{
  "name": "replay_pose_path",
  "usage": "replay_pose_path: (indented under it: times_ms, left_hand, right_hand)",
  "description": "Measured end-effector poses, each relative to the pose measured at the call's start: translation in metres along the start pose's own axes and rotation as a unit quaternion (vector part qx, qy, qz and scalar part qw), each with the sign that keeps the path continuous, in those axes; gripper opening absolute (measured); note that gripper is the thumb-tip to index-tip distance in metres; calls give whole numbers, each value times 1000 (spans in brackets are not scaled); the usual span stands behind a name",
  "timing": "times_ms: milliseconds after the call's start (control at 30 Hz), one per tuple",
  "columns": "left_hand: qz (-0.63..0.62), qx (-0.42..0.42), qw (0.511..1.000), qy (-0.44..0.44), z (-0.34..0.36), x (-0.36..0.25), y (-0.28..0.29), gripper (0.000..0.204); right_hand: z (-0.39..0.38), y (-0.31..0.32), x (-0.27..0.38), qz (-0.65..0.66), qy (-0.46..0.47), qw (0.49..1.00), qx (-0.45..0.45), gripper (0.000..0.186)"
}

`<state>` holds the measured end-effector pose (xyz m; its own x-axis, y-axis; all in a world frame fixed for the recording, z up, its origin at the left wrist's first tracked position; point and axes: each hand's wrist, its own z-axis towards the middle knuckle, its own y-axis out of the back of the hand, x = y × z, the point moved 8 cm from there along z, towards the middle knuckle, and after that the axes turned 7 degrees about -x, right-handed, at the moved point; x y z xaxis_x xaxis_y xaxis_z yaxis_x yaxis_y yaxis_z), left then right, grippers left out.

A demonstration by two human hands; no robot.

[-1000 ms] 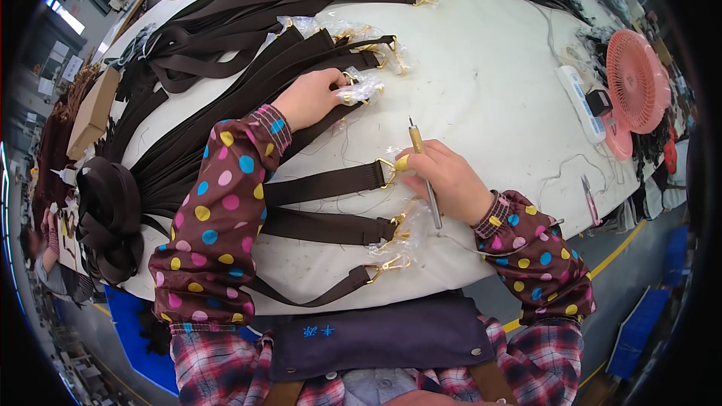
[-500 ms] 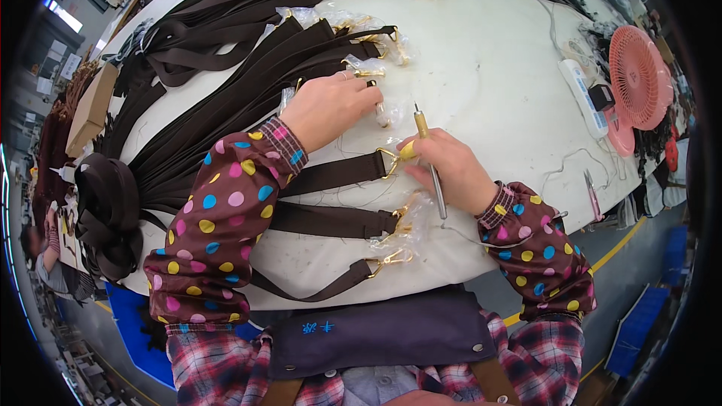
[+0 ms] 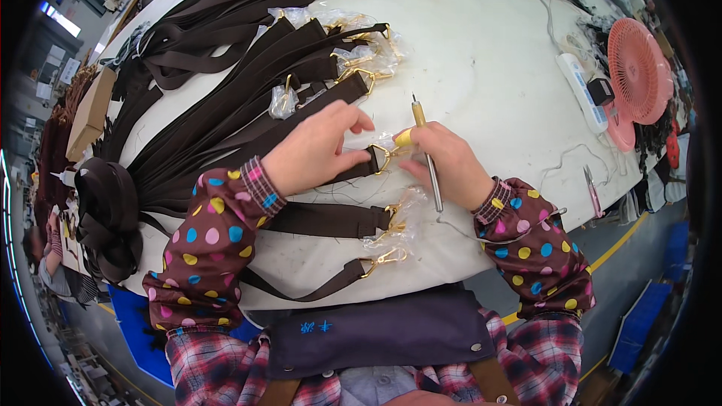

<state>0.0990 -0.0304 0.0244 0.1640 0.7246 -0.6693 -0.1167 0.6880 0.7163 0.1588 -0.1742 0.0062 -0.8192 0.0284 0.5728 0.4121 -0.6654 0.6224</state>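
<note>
My left hand [image 3: 320,143] is open over the dark brown webbing straps, fingers and thumb apart. Its thumb reaches the end of one strap [image 3: 361,169], though whether it presses on it I cannot tell. That strap ends in a gold metal clasp [image 3: 385,158], partly in clear plastic. My right hand [image 3: 453,162] is closed around a slim corded pen-shaped tool [image 3: 431,169], gold above and silver below, its thin dark tip pointing away from me. A yellow wrap [image 3: 404,138] covers a finger of this hand, beside the clasp. Nearer me lie a plastic-wrapped strap [image 3: 331,219] and a narrower strap [image 3: 308,295].
Straps with wrapped gold clasps [image 3: 368,53] fan across the white table [image 3: 481,60]. A pink fan [image 3: 638,71] and white power strip [image 3: 582,94] stand at the right. Pink-handled tweezers [image 3: 593,192] lie near the right edge. The tool's cord [image 3: 481,239] crosses my right sleeve.
My left hand has come toward me from the farther straps, its fingers spreading, and one strap end with its clasp now lies uncovered behind it. My right hand keeps the tool, barely shifted.
</note>
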Motion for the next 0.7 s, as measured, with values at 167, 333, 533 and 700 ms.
replay_pose_path:
  times_ms: [167,333,533,700]
  left_hand:
    - [26,0,1000,12,-22,0,-24,37]
    - [17,0,1000,24,-18,2,-28,25]
    - [-138,-3,974,178,-50,13,-25,11]
    - [-196,51,958,205,-88,19,-13,9]
  right_hand:
    - [5,1,-1,-7,-13,1000,-5,36]
    - [10,10,2,17,-11,999,-27,34]
    - [11,6,6,56,-22,997,-40,34]
    - [11,-10,9,-34,46,998,31,27]
